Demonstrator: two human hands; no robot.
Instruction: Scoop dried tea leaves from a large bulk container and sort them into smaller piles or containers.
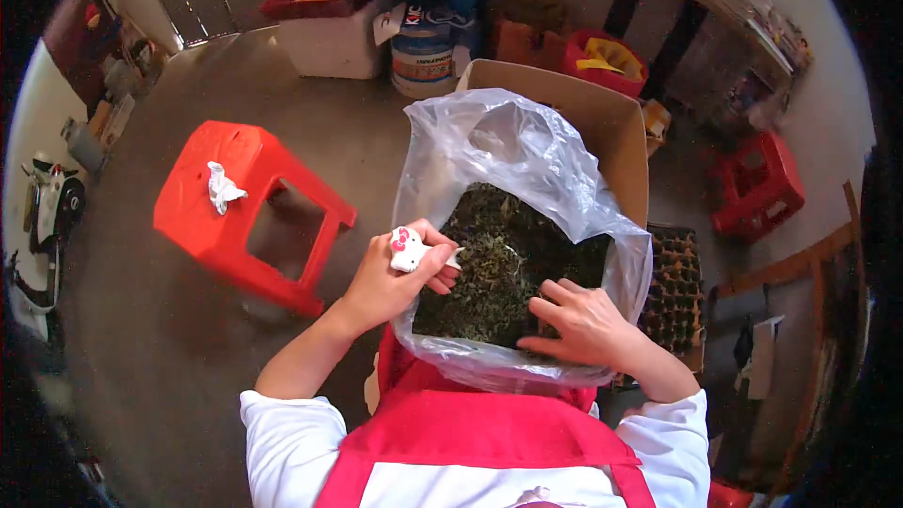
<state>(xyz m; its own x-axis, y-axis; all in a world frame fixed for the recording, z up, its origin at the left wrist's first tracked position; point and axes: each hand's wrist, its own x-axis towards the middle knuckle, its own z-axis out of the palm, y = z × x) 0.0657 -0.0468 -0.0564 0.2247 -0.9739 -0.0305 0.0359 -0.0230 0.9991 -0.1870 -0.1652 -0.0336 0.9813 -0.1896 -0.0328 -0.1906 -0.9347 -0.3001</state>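
Note:
A clear plastic bag [527, 136] sits in a cardboard box in front of me, holding a heap of dark green, dry, crumbly plant matter [489, 263]. My left hand [400, 273] is closed over the bag's left side. At its thumb and knuckles shows a small white cat-face piece [406, 249] with a pink bow, and a white end sticks out past the fingertips. Whether these are one thing I cannot tell. My right hand [588, 325] rests palm down at the heap's right edge, fingers apart and touching the plant matter, with nothing held.
A red plastic stool [212, 226] with a crumpled white tissue [224, 190] stands at left. The cardboard box [602, 122] backs the bag. To the right are a dark cell tray [673, 287] and another red stool [762, 188]. A bucket [423, 61] stands behind.

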